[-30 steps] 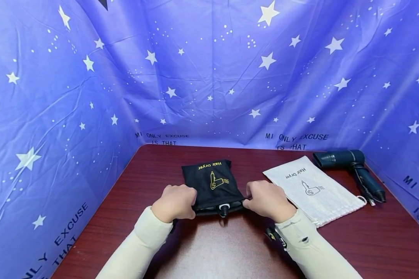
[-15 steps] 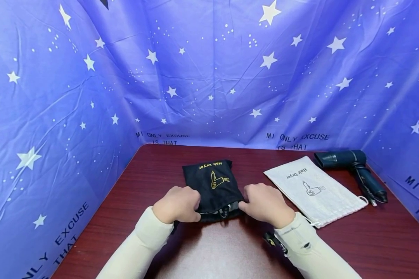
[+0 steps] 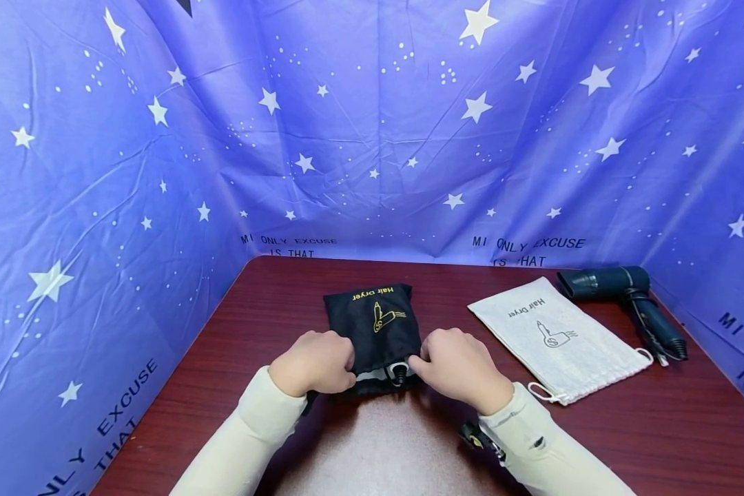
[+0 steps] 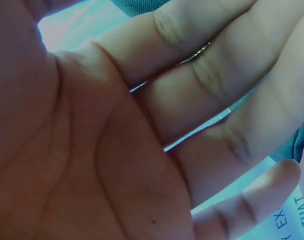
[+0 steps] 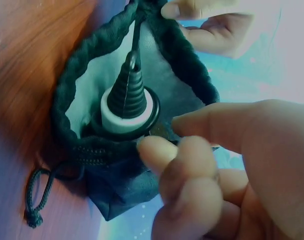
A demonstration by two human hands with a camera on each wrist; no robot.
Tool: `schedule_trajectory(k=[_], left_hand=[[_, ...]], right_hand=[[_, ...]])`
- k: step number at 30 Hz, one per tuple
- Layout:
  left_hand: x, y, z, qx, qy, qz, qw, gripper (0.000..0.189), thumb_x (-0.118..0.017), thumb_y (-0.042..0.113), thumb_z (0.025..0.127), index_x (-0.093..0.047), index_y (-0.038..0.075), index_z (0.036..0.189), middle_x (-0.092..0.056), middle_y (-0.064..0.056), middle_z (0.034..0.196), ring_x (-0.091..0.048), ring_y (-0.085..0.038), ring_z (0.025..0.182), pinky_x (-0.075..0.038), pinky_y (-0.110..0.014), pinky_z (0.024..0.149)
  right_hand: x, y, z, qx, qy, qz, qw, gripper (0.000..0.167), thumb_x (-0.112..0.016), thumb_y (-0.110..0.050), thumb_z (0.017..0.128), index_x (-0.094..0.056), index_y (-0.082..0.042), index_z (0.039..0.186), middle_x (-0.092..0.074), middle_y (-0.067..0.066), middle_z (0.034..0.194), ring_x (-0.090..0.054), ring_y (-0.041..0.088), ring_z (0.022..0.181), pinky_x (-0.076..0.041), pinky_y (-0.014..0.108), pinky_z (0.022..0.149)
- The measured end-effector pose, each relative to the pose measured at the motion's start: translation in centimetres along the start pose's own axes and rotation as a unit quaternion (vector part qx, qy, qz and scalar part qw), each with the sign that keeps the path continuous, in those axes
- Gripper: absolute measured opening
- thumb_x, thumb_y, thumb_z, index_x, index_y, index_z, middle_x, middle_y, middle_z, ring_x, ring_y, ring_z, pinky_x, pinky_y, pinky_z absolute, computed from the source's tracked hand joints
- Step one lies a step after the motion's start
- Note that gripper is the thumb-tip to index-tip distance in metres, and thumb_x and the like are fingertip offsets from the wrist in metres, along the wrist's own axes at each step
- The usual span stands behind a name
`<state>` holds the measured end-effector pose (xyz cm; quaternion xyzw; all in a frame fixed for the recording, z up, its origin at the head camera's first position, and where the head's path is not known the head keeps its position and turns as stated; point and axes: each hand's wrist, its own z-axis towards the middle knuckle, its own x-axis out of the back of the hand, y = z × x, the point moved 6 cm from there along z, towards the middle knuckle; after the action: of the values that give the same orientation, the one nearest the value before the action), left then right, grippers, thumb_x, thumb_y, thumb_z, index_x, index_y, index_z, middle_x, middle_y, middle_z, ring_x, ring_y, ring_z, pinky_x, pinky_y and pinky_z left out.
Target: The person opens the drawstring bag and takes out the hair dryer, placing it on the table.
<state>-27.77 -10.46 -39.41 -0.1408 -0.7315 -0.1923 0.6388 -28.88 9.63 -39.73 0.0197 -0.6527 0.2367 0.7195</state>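
A black drawstring bag printed "Hair Dryer" in yellow lies mid-table, its mouth toward the person. In the right wrist view the mouth gapes, showing a pale lining and the white-ringed handle end of a hair dryer, with a ribbed black cord guard. My left hand grips the left corner of the mouth; its palm fills the left wrist view. At the right corner, my right hand pinches the rim between thumb and fingertips, the other fingers curled. The dryer's body is hidden inside the bag.
On the right lies a white drawstring bag with the same print in dark lines. Behind it, near the table's right edge, rests a black hair dryer with its cord along the handle. Starry blue cloth surrounds the table.
My right hand has moved left along the bag's mouth, drawing its right corner inward. My left hand has shifted slightly right and nearer. The mouth gapes more around the dryer's handle end.
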Motion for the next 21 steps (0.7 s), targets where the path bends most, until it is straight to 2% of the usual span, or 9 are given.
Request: schedule_trajectory(k=[6, 10, 14, 16, 18, 21], left_hand=[[0.0, -0.3, -0.1, 0.011, -0.017, -0.006, 0.9998, 0.053, -0.072, 0.030, 0.088, -0.038, 0.024, 0.047, -0.026, 0.012, 0.048, -0.035, -0.009, 0.053, -0.037, -0.036, 0.062], [0.0, -0.5, 0.1, 0.007, -0.019, -0.023, 0.9995, 0.052, -0.068, 0.025, 0.090, -0.036, 0.024, 0.049, -0.023, 0.012, 0.050, -0.030, -0.010, 0.055, -0.034, -0.035, 0.060], [0.1, -1.1, 0.9, -0.004, 0.027, -0.027, 0.9993, 0.046, -0.064, 0.019, 0.089, -0.039, 0.025, 0.051, -0.030, 0.013, 0.051, -0.035, -0.009, 0.054, -0.034, -0.033, 0.053], [0.3, -1.5, 1.3, -0.001, 0.059, -0.025, 0.9979, 0.039, -0.064, 0.019, 0.089, -0.046, 0.025, 0.055, -0.040, 0.013, 0.055, -0.042, -0.008, 0.054, -0.037, -0.032, 0.052], [0.5, -1.7, 1.5, 0.004, 0.089, -0.022, 0.9958, 0.032, -0.065, 0.019, 0.089, -0.052, 0.025, 0.061, -0.048, 0.011, 0.062, -0.049, -0.009, 0.058, -0.041, -0.032, 0.053], [0.8, -2.0, 1.6, 0.014, 0.113, -0.020, 0.9933, 0.018, -0.067, 0.020, 0.089, -0.061, 0.023, 0.072, -0.057, 0.008, 0.075, -0.057, -0.011, 0.066, -0.048, -0.035, 0.059]], right_hand=[[-0.1, -0.6, -0.1, 0.020, 0.017, 0.014, 0.9996, 0.053, -0.071, -0.041, 0.089, -0.046, -0.030, 0.043, -0.037, -0.020, 0.043, -0.045, 0.009, 0.046, -0.036, 0.032, 0.045], [-0.3, -0.7, -0.1, 0.008, 0.025, 0.014, 0.9995, 0.053, -0.072, -0.044, 0.089, -0.045, -0.027, 0.047, -0.036, -0.015, 0.047, -0.044, 0.013, 0.047, -0.034, 0.033, 0.046], [-1.1, -0.8, -0.2, -0.012, 0.012, 0.005, 0.9998, 0.050, -0.071, -0.057, 0.088, -0.051, -0.026, 0.054, -0.043, -0.009, 0.049, -0.049, 0.017, 0.048, -0.037, 0.037, 0.045], [-1.5, -0.9, -0.2, -0.015, 0.007, 0.000, 0.9999, 0.048, -0.071, -0.062, 0.086, -0.055, -0.026, 0.060, -0.048, -0.007, 0.051, -0.053, 0.019, 0.050, -0.038, 0.039, 0.045], [-2.0, -0.9, -0.2, -0.015, 0.003, -0.005, 0.9999, 0.047, -0.072, -0.066, 0.085, -0.058, -0.025, 0.065, -0.050, -0.005, 0.053, -0.055, 0.021, 0.051, -0.039, 0.040, 0.045], [-2.4, -1.0, -0.1, -0.011, -0.002, -0.010, 0.9999, 0.045, -0.075, -0.065, 0.083, -0.062, -0.023, 0.072, -0.053, -0.003, 0.056, -0.058, 0.022, 0.054, -0.041, 0.042, 0.045]])
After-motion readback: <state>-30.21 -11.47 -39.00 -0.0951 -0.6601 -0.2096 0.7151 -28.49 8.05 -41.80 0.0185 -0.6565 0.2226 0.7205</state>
